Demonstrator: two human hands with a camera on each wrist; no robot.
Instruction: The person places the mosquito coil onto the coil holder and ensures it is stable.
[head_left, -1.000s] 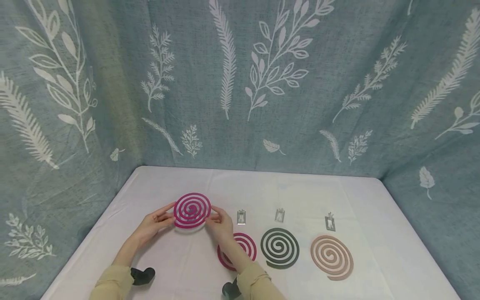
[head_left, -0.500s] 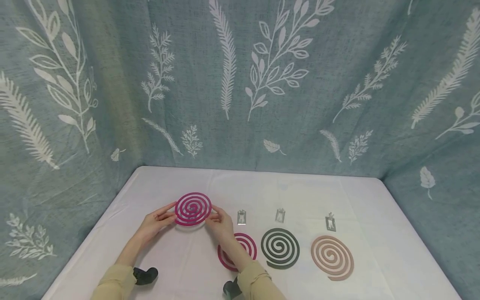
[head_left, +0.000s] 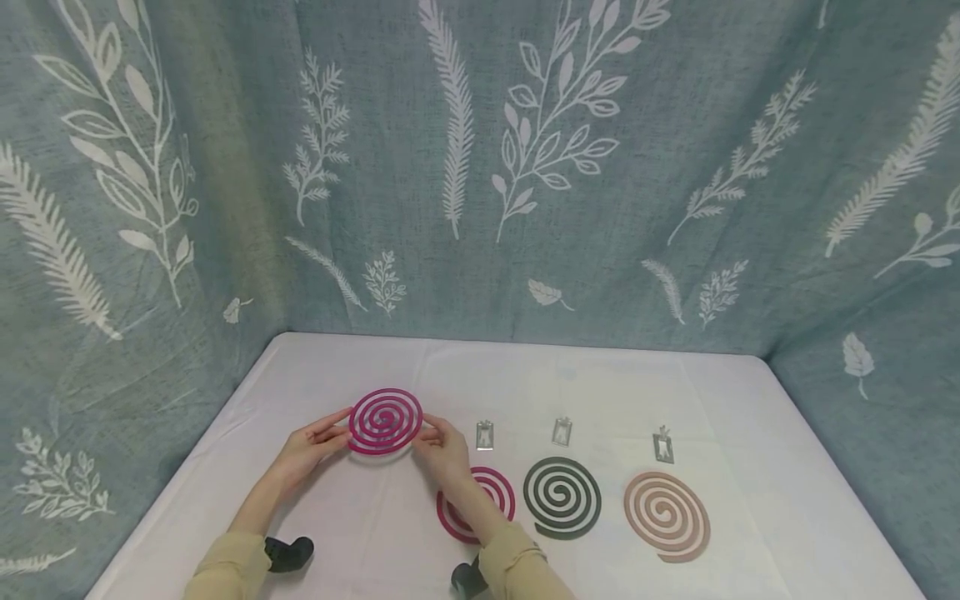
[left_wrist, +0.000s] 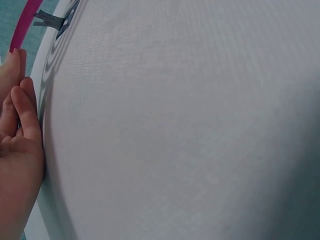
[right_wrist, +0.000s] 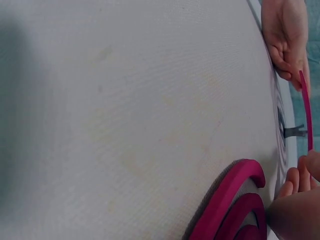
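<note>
Between my two hands is a magenta mosquito coil (head_left: pixel 385 419), raised above the white table and nearly level. My left hand (head_left: pixel 306 451) pinches its left rim between thumb and fingers. On the opposite rim my right hand (head_left: pixel 446 452) pinches it the same way. Beneath the coil, a small metal coil stand (left_wrist: pixel 62 22) lies on the cloth with its prong sticking up; the right wrist view shows that prong (right_wrist: pixel 295 131) close beside the coil. A second magenta coil (head_left: pixel 512 502) lies flat, partly hidden under my right forearm.
A dark green coil (head_left: pixel 560 495) and a brown coil (head_left: pixel 663 511) lie to the right. Behind the lying coils are three metal stands, at left (head_left: pixel 485 424), middle (head_left: pixel 562 421) and right (head_left: pixel 663 435). Patterned blue-green curtains (head_left: pixel 480 283) enclose the table (head_left: pixel 360 533).
The held coil rises and tilts very slightly, then dips back a little. Both hands keep their hold and stay almost in place.
</note>
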